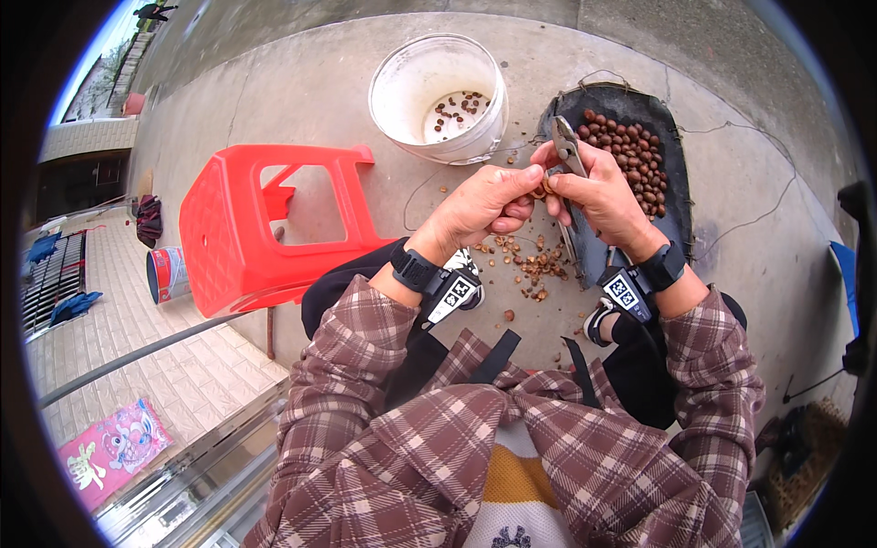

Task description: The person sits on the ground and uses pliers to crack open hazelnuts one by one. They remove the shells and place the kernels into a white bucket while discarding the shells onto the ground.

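Note:
My left hand [497,202] pinches a small brown nut [539,192], partly hidden by the fingers. Close against it, my right hand [599,192] holds a pair of metal pliers [567,142], jaws pointing up and away, and its thumb and finger touch the nut too. Many round brown nuts [634,161] lie in a dark, trough-like container [675,219] beyond my right hand. A white plastic bucket [387,116] with several dark kernels [466,108] on its bottom stands beyond my left hand. Broken shells [545,266] are scattered on the concrete below my hands.
A red plastic stool [240,212] lies on its side to the left, near a red and blue bucket [168,274]. A thin wire [774,140] trails over the ground at the right. My shoes [599,322] are on either side of the shells. A person [155,11] is far off at upper left.

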